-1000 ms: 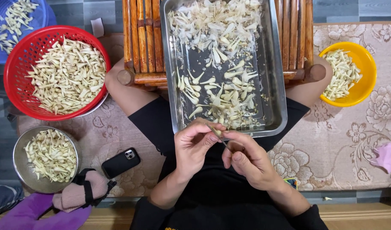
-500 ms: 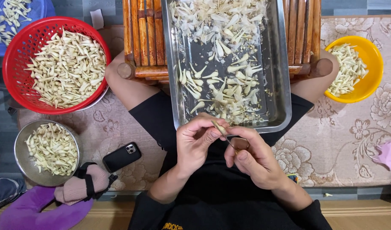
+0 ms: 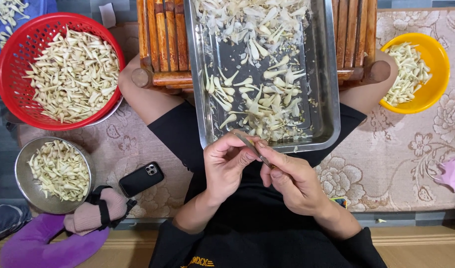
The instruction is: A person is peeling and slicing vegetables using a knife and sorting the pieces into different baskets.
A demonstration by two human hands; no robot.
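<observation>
My left hand [image 3: 226,166] and my right hand [image 3: 293,182] meet over my lap, just below the near rim of a steel tray [image 3: 331,74]. Together they pinch a thin pale stalk [image 3: 252,147]: the left fingertips hold its upper end, the right thumb and fingers its lower end. The tray rests on a wooden slatted stool [image 3: 163,44] and holds many pale peeled buds and scraps [image 3: 259,99]. Whether the right hand also holds a small tool is hidden by the fingers.
A red basket [image 3: 19,44] of pale buds sits at the left, a steel bowl [image 3: 24,164] of them below it, and a yellow bowl [image 3: 433,59] at the right. A black phone [image 3: 140,179], a pink slipper [image 3: 91,216], a purple cushion [image 3: 34,245] and a pink cloth [image 3: 450,173] lie on the patterned mat.
Both hands stay in the same spot. The fingers have shifted slightly along the stalk, which now lies lower and flatter between the fingertips.
</observation>
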